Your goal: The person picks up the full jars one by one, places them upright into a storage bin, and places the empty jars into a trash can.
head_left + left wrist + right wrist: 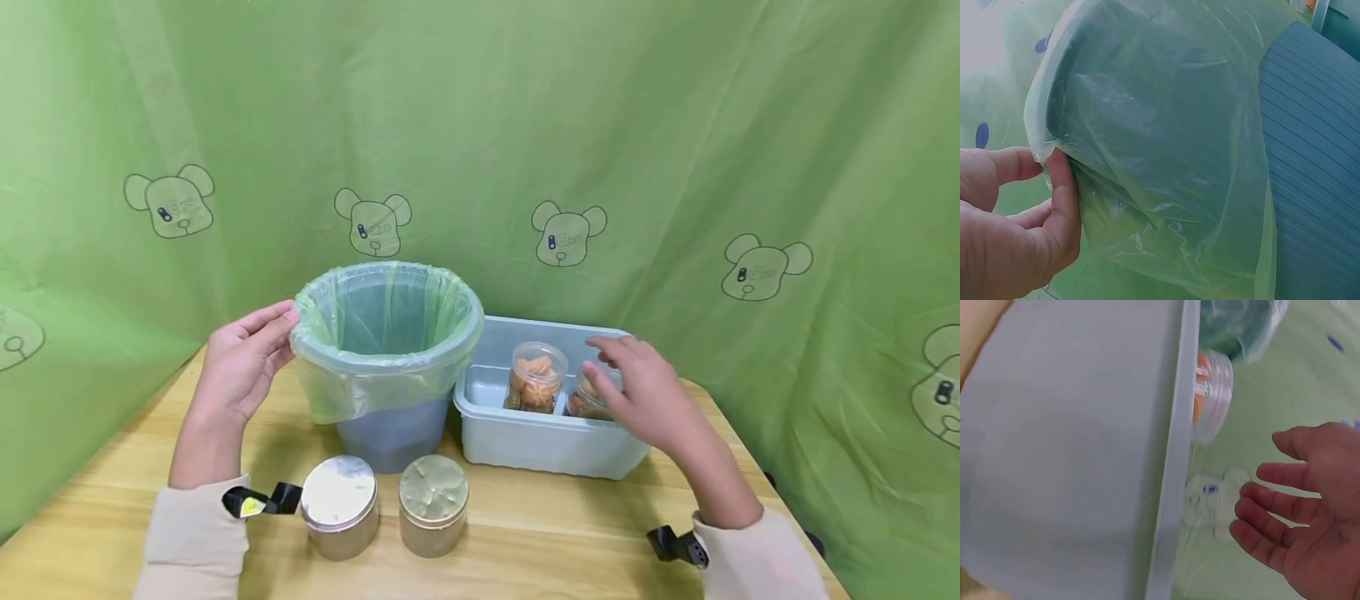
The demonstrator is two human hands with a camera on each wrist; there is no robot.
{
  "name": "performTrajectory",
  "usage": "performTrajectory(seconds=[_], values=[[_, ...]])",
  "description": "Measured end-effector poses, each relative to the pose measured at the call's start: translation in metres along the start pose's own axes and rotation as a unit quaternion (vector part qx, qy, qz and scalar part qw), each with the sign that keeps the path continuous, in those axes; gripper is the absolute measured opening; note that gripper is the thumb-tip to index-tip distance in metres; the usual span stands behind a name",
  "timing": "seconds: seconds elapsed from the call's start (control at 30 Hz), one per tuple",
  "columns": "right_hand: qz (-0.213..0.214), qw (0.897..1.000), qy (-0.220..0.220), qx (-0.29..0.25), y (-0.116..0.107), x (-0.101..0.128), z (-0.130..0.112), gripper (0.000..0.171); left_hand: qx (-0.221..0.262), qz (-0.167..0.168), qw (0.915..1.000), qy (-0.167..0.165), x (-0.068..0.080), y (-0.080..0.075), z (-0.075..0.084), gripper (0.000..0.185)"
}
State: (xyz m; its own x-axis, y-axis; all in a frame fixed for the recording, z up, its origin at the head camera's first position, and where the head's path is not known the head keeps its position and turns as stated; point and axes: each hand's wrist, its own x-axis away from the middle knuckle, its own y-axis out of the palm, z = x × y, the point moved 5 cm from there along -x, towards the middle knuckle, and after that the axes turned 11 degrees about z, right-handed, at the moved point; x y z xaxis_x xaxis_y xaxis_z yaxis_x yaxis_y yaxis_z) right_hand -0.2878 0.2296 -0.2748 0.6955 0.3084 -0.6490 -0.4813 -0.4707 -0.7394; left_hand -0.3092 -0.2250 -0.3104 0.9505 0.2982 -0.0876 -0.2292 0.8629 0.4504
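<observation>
A blue trash bin (397, 433) stands on the table, lined with a thin green plastic bag (337, 392) folded over its rim. At the rim's left side, my left hand (243, 358) pinches the bag between thumb and fingers; the left wrist view shows the pinched fold of the bag (1166, 162) up close. My right hand (645, 387) is above the right end of a light blue plastic box (547, 450), fingers loosely bent and holding nothing. Inside the box are two clear jars of snacks, one jar (536, 379) in full sight and another jar (587, 400) partly behind the right hand.
Two silver-topped jars, a left jar (340, 507) and a right jar (433, 506), stand on the wooden table (540, 550) in front of the bin. A green curtain (480, 108) with bear-head prints hangs behind and at both sides.
</observation>
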Motion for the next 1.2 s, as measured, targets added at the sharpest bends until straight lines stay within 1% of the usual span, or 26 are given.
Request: performTrajectory(seconds=[0.13, 0.23, 0.33, 0.37, 0.57, 0.63, 0.7, 0.8, 0.9, 0.97, 1.07, 1.2], values=[[-0.018, 0.998, -0.062, 0.002, 0.008, -0.003, -0.022, 0.038, -0.002, 0.0, 1.0, 0.0, -0.001, -0.001, 0.0, 0.023], [-0.019, 0.994, -0.107, 0.01, 0.013, -0.003, -0.038, 0.038, -0.002, -0.001, 1.0, -0.001, 0.0, -0.001, -0.001, 0.023], [-0.013, 0.988, -0.149, 0.022, 0.016, 0.0, -0.053, 0.039, -0.003, -0.002, 1.0, -0.001, 0.0, 0.0, -0.001, 0.023], [-0.014, 0.986, -0.162, 0.024, 0.017, 0.001, -0.059, 0.037, -0.004, -0.002, 1.0, -0.001, 0.0, 0.0, -0.001, 0.023], [-0.044, 0.974, -0.223, 0.022, 0.026, 0.009, -0.091, 0.038, -0.011, -0.003, 0.9999, 0.003, 0.0, 0.0, 0.0, 0.022], [-0.049, 0.969, -0.241, 0.035, 0.03, 0.013, -0.101, 0.045, -0.013, -0.004, 0.9999, 0.002, 0.0, -0.001, 0.0, 0.022], [-0.056, 0.963, -0.262, 0.04, 0.037, 0.02, -0.11, 0.047, -0.015, -0.003, 0.9999, 0.001, 0.0, -0.001, -0.001, 0.022], [-0.068, 0.95, -0.3, 0.046, 0.05, 0.032, -0.124, 0.05, -0.015, -0.003, 0.9999, 0.0, 0.001, -0.002, -0.002, 0.022], [-0.085, 0.936, -0.338, 0.049, 0.065, 0.046, -0.135, 0.051, -0.011, -0.003, 0.9999, 0.001, 0.0, -0.003, -0.002, 0.022], [-0.101, 0.93, -0.352, 0.045, 0.075, 0.054, -0.14, 0.054, -0.006, -0.005, 1.0, 0.002, 0.0, -0.003, -0.002, 0.021], [-0.119, 0.924, -0.361, 0.038, 0.086, 0.063, -0.142, 0.059, -0.005, -0.008, 0.9999, 0.003, 0.001, -0.003, -0.001, 0.022], [-0.128, 0.925, -0.356, 0.018, 0.098, 0.067, -0.139, 0.067, -0.01, -0.011, 0.9999, 0.006, 0.0, -0.001, 0.0, 0.025]])
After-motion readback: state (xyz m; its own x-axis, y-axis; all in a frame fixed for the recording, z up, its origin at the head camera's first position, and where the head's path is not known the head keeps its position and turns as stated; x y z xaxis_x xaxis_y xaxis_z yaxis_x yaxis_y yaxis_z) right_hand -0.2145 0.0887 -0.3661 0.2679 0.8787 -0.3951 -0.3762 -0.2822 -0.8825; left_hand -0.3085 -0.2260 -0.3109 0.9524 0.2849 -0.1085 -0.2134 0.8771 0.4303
